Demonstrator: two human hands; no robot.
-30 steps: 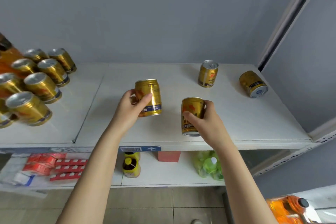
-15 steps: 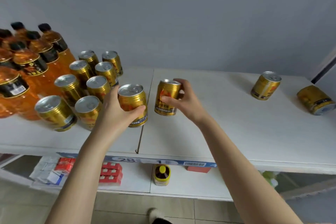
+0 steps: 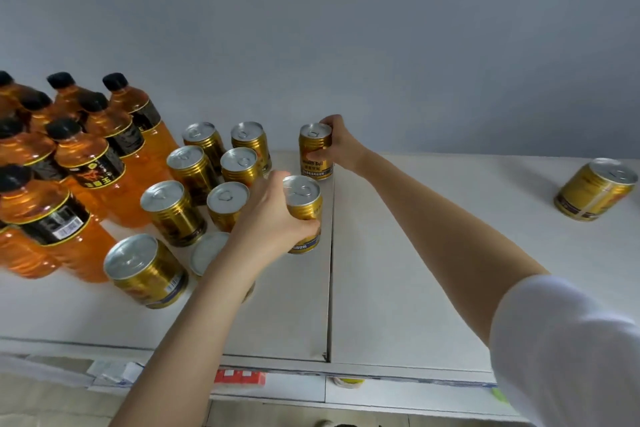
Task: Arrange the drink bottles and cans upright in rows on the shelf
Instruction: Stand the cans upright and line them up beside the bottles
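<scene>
Cans [image 3: 239, 163] stand in two rows centre-left on the shelf [image 3: 398, 288], beside the bottles [image 3: 86, 163]. The left hand [image 3: 273, 218] grasps a near can [image 3: 304, 199], the right hand [image 3: 341, 146] a far can [image 3: 314, 152], apparently starting a third row; next, both need seating upright and releasing. The left forearm [image 3: 194, 315] half-hides a front can [image 3: 207, 251]; a stray can [image 3: 594, 189] sits far right.

Soft, even, fairly bright illumination. The grey wall [image 3: 381, 28] darkens toward the upper right. The silver can lids [image 3: 162, 193] show pale glare, and the orange bottles [image 3: 86, 163] glow where light passes through them. A faint, soft-edged shadow lies to the left of the lone can [image 3: 594, 189] on the white shelf [image 3: 398, 288]. Wide-angle distortion makes objects at the left edge lean outward. The near sleeve [image 3: 568, 350] appears soft and slightly washed out.
</scene>
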